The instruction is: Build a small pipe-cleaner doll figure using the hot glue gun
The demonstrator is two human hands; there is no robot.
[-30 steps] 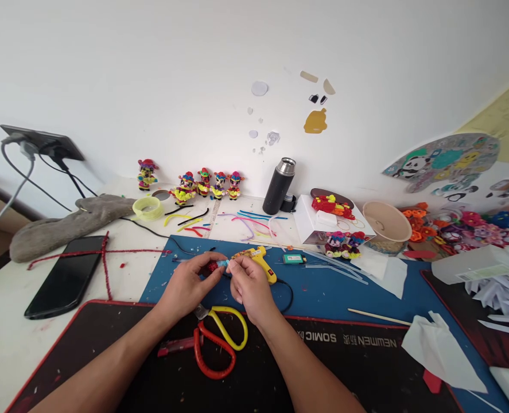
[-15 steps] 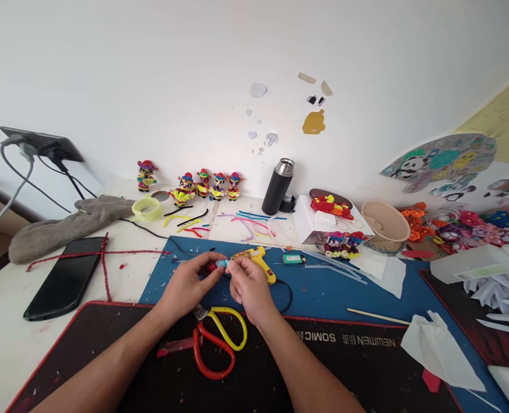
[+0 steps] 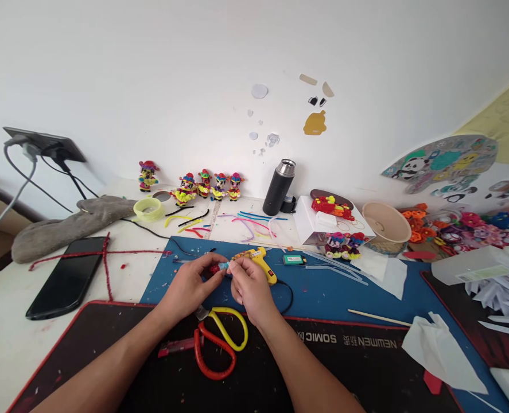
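Note:
Between the fingers of my left hand (image 3: 188,289) is a small red and light-blue fuzzy craft piece (image 3: 223,266), probably pipe cleaner; much of it is hidden. My right hand (image 3: 251,288) pinches at its blue end, with thumb and forefinger closed. Just behind my right hand lies a yellow glue gun (image 3: 263,265) on a blue mat (image 3: 314,292). Scissors (image 3: 215,351) with one red and one yellow handle rest below my hands, beside a red tool (image 3: 177,347) on the black desk mat (image 3: 138,367).
Several fuzzy dolls (image 3: 187,189) stand along the wall. A black flask (image 3: 279,186), a white box (image 3: 306,221) and a beige bowl (image 3: 386,222) are behind. At left lie a phone (image 3: 67,281) and red pipe cleaners (image 3: 106,269). Tissue (image 3: 441,350) and a wooden stick (image 3: 377,316) lie right.
Both hands keep their hold on the small piece with hardly any movement. The whole view has shifted very slightly.

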